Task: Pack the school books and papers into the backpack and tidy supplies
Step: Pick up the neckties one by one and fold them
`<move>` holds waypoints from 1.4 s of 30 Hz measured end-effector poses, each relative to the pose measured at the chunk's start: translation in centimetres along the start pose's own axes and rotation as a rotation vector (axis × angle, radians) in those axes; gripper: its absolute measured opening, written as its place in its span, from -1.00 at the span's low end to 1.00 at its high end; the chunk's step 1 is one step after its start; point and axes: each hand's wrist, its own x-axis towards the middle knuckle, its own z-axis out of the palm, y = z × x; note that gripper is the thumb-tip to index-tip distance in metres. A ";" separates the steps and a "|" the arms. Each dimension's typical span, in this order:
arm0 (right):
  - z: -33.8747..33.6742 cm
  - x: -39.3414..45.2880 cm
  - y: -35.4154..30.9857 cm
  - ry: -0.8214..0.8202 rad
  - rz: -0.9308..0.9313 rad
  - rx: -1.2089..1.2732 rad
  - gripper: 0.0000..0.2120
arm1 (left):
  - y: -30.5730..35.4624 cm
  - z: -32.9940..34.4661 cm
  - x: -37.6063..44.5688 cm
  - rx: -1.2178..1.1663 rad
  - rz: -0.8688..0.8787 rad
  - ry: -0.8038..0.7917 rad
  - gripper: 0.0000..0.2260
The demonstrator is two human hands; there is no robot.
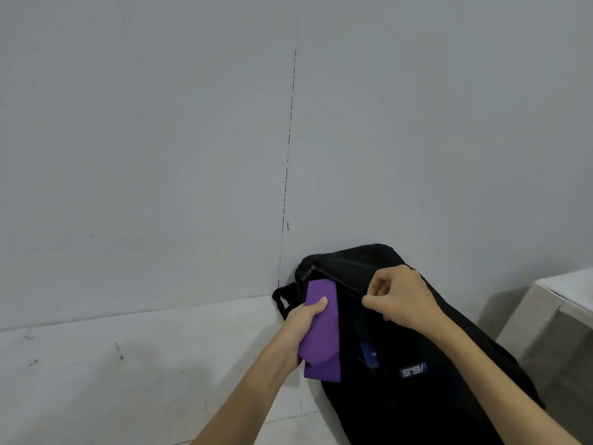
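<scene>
A black backpack [426, 396] leans against the grey wall on a pale floor, its top toward the wall. My left hand [303, 319] grips a purple book or folder [321, 332], whose upper end sits at the bag's open zipper. My right hand [399, 298] pinches the edge of the bag's opening beside the zipper and holds it. A blue item [369, 353] shows in a front pocket of the bag, above a small logo patch [413, 370]. The bag's inside is too dark to see.
A plain grey wall [160, 139] with a vertical seam rises right behind the bag. A pale table or bench corner [564, 290] stands at the right edge. The floor [112, 364] to the left is light and scuffed.
</scene>
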 end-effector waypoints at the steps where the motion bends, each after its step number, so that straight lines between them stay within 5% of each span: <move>1: 0.0 0.2 -0.1 -0.026 -0.034 0.016 -0.88 | 0.4 0.4 0.5 -0.017 0.005 0.011 -0.72; 6: 0.2 1.0 -0.3 -0.251 -0.266 -0.058 -0.64 | 0.9 2.7 3.8 -0.146 0.065 0.107 -0.78; 10: -0.2 2.2 0.1 -0.324 -0.382 -0.148 -0.67 | 1.4 5.0 5.6 -0.082 0.157 0.245 -0.82; 13: -0.3 2.4 0.6 -0.344 -0.441 -0.248 -0.68 | 1.3 6.0 5.9 0.106 0.234 0.428 -0.76; 19: 0.8 2.3 1.8 -0.353 -0.490 -0.321 -0.66 | 0.6 5.1 5.1 0.557 0.309 0.498 -0.55; 23: 0.8 2.3 2.2 -0.372 -0.523 -0.324 -0.64 | 0.1 3.6 3.8 1.058 0.429 0.539 -0.63; 26: 0.6 2.3 2.1 -0.379 -0.576 -0.291 -0.61 | -0.7 2.3 3.4 1.235 0.600 0.615 -0.88; 31: 0.9 2.4 2.2 -0.319 -0.589 -0.211 -0.68 | -1.6 1.3 2.3 1.353 0.644 0.805 -0.55; 33: 1.0 2.5 2.2 -0.330 -0.567 -0.201 -0.75 | -1.8 0.1 2.3 1.300 0.456 0.866 -0.56; 37: 1.6 2.1 1.7 -0.268 -0.514 -0.174 -0.77 | -1.0 -1.1 1.2 0.646 0.036 0.445 -0.65; 42: 3.1 1.5 1.1 -0.161 -0.471 -0.251 -0.54 | -1.8 0.6 0.6 0.553 0.058 0.320 -0.67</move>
